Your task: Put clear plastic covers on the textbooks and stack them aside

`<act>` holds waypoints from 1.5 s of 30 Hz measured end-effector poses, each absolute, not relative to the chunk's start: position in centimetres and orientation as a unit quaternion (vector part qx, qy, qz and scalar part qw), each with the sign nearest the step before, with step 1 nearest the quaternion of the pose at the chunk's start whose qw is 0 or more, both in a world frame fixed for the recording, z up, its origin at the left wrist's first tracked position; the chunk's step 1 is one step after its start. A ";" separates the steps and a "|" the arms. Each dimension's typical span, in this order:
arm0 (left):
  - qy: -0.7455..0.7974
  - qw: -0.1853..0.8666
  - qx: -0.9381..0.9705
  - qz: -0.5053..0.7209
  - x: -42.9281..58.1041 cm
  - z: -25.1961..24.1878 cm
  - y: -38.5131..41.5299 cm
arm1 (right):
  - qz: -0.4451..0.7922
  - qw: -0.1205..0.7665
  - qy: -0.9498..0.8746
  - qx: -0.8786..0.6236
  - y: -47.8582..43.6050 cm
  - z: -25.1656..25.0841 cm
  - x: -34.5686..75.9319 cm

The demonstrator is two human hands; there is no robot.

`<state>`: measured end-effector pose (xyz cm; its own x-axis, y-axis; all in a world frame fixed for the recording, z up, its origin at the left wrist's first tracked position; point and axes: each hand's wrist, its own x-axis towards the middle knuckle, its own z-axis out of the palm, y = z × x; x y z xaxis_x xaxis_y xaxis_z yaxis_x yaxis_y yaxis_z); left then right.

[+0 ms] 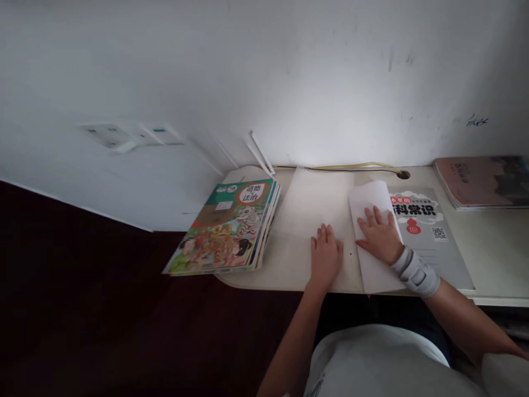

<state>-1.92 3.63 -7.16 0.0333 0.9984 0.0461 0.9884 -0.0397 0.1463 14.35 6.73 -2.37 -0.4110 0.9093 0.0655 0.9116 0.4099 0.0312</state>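
Note:
A large white sheet of paper (309,204) lies flat on the pale desk (491,253). Its right part is folded over as a white flap (363,198) that covers the left edge of a grey book (430,237) with black characters and a QR code. My left hand (324,253) lies flat on the sheet, fingers stretched out, holding nothing. My right hand (378,234) presses flat on the folded flap with fingers spread. A grey wrist band (415,271) wraps my right wrist.
A stack of colourful textbooks (227,229) sits at the desk's left end, overhanging the edge. Pink-covered books (483,179) lie at the back right. A yellow cable (351,166) runs along the wall to a round hole (403,174). White sticks (260,151) lean against the wall.

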 end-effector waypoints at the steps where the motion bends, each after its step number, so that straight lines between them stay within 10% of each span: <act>1: 0.692 0.032 0.718 0.068 -2.0 -7.0 3.7 | -0.035 0.020 -0.838 -0.544 6.7 -2.5 14.4; 21: 0.658 0.075 0.749 -0.008 -1.6 -5.7 11.1 | -0.025 0.013 -0.847 -0.531 6.9 -3.2 16.1; 45: 0.652 0.039 0.736 0.178 -3.1 -5.9 11.3 | 0.020 0.029 -0.896 -0.442 8.8 -4.7 13.6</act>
